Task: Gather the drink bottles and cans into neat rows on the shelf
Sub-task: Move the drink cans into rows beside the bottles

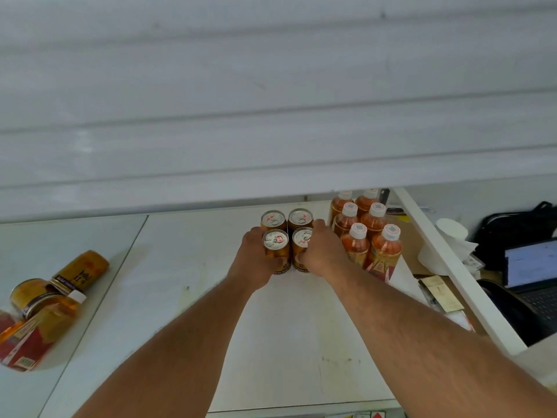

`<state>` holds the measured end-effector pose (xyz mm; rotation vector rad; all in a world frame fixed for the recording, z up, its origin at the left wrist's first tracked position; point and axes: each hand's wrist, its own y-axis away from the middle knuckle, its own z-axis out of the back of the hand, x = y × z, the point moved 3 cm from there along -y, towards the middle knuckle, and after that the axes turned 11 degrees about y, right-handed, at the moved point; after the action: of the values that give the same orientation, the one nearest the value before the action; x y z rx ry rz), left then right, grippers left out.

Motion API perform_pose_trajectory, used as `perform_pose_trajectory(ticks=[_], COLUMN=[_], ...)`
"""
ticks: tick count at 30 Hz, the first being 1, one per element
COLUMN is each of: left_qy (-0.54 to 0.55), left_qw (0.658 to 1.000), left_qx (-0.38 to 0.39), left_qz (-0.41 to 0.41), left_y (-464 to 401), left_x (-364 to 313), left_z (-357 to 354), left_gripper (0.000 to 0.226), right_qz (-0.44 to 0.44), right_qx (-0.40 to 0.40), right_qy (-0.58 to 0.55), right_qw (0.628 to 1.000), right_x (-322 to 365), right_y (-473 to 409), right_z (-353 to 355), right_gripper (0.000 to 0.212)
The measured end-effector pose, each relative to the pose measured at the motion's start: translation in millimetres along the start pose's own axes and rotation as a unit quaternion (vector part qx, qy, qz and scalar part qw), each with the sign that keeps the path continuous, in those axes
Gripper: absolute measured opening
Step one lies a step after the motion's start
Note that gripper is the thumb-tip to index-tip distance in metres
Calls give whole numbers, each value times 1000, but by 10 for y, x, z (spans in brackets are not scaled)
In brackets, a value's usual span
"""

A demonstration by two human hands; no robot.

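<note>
1. Four gold cans (286, 238) stand upright on the white shelf (301, 327) in a two-by-two block, pull-tab tops up, the cans touching one another.
2. The left hand (256, 260) presses against the left side of the block; its grip is wrapped on the front left can (276, 250), thumb across the can's front face, fingers behind and beside it.
3. The right hand (324, 251) presses against the right side of the block; its grip is wrapped on the front right can (302, 247), thumb on the front face, fingers reaching back along the rear right can (300, 219).
4. The block therefore sits squarely between the two hands (both forearms reach in from the near edge of the shelf).
5. Six orange bottles (366, 227) with white caps stand just right of the cans in two rows of three, upright; the right hand lies close against the nearest of them.
6. Well apart on the far left, loose cans and a bottle (45, 306) lie tipped on their sides in an untidy heap (detail blurred).
7. Beyond the shelf's right edge, a laptop (530, 267) and a black bag (518, 227) are seen.
</note>
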<state>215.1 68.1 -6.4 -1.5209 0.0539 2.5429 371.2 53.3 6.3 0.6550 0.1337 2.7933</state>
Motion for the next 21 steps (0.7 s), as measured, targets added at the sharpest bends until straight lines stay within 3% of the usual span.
perform_pose_trajectory(ticks=[6,7,11,13,21], left_qy=[10,-11,-198,-250,-298], left_qw=[999,999,978,964,948], left_qx=[22,20,37,48,21], left_qz=[-26,-22,58,73,108], left_y=[118,169,333,440,1423], left_x=[-135,-163,-133,-150,-344], left_z=[62,97,257,335,709], left_gripper=[46,43,80,82,80], right_qz=[6,12,70,121,223], right_qx=[5,0,-35,-38,71], right_qy=[18,30,91,131,207], right_qw=[1000,999,993,983,950], right_x=[18,31,96,165,406], right_y=[176,236,555,746,1479], right_z=[75,105,245,301,143], right_gripper=[86,84,65,58,72])
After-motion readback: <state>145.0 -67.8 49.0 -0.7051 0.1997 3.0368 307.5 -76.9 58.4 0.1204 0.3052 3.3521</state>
